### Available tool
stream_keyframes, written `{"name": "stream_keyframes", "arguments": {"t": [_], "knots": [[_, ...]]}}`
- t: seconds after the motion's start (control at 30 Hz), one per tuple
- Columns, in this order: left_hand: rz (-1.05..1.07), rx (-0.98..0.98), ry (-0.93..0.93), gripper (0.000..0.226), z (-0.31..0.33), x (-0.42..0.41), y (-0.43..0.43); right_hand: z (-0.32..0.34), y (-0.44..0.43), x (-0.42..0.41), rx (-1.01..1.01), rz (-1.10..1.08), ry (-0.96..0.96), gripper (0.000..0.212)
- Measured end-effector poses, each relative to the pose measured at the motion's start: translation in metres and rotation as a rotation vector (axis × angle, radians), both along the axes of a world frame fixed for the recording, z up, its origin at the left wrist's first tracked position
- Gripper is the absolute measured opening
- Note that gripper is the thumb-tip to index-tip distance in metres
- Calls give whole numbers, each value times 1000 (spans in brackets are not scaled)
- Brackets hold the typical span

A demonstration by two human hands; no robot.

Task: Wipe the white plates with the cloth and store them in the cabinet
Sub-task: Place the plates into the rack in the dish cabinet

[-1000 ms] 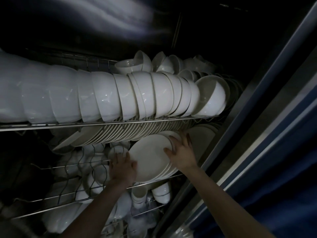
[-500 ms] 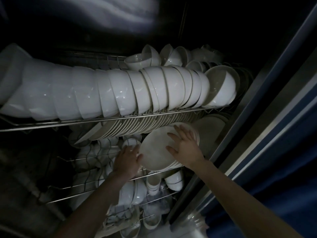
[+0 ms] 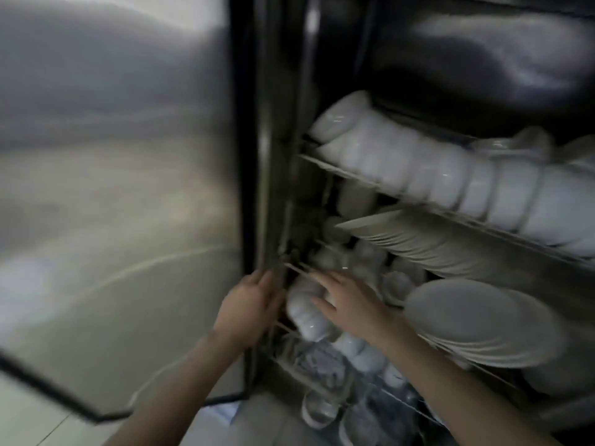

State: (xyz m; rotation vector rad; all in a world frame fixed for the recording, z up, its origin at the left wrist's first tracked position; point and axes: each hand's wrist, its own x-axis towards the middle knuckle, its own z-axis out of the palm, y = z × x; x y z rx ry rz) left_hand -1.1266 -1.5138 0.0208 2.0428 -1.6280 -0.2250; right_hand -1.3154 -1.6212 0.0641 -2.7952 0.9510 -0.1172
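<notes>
- Steel, brushed and dull grey, makes up the open door (image 3: pixel 112 220) that fills the 9 o'clock half of the view; its surface is smeared by motion blur.
- At 1 o'clock the cabinet (image 3: pixel 483 59) shows a dark, glossy inner wall with soft reflections.
- White glazed bowls (image 3: pixel 450 175), round and deep, lie nested on their sides in a long row on the upper wire rack (image 3: pixel 354 177), from 1 to 3 o'clock.
- Below them, at 3 o'clock, thin white plates (image 3: pixel 434 249) stand on edge, packed close.
- More flat, round plates form a leaning stack (image 3: pixel 476 320) at 4 o'clock, on the lower rack near the cabinet's front edge.
- Left hand (image 3: pixel 248 305), at 7 o'clock, lies against the cabinet's dark front post; its fingertips vanish behind the post, so I cannot tell whether it grips.
- Right hand (image 3: pixel 351 305), at 5 o'clock, is released, fingers straight and spread over a column of small bowls (image 3: pixel 306 317); contact is too blurred to judge.
- Clear glassware (image 3: pixel 318 410) at 6 o'clock is hard to make out.
- The frame's right edge cuts off the racks and the bowl row.
- Pale floor (image 3: pixel 25 413) shows at 8 o'clock under the door's lower edge; between post and plate stack the opening is narrow, taken up by both hands.
</notes>
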Motion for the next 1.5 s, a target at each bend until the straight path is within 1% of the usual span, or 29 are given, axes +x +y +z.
{"name": "stream_keyframes", "arguments": {"t": [0.1,0.23,0.33,0.47,0.57,0.7,0.83,1.03,1.13,1.23,1.3,1.5], "knots": [[207,66,-15,64,-1,30,97,-11,52,61,88,204,11,51],[510,139,-32,45,-2,72,231,-13,144,144,145,483,37,52],[747,196,-56,40,5,97,329,-9,219,210,195,665,69,51],[1049,241,-61,38,12,127,469,-1,334,294,89,863,70,48],[1234,286,-116,39,24,145,575,4,428,353,47,1035,100,49],[1518,364,-198,36,43,166,736,10,590,440,-81,1285,66,49],[1725,481,-209,31,58,180,881,15,753,497,-187,1454,59,49],[1927,580,-207,25,59,204,1040,30,937,569,-298,1615,5,47],[1982,561,-203,30,53,231,1108,28,1016,612,-316,1684,-11,48],[2022,560,-214,34,47,271,1174,19,1093,661,-381,1765,-35,49],[2041,621,-212,36,43,306,1220,14,1145,698,-414,1807,-53,49],[2095,701,-151,40,46,410,1351,18,1291,819,-420,1852,-78,45]]}}
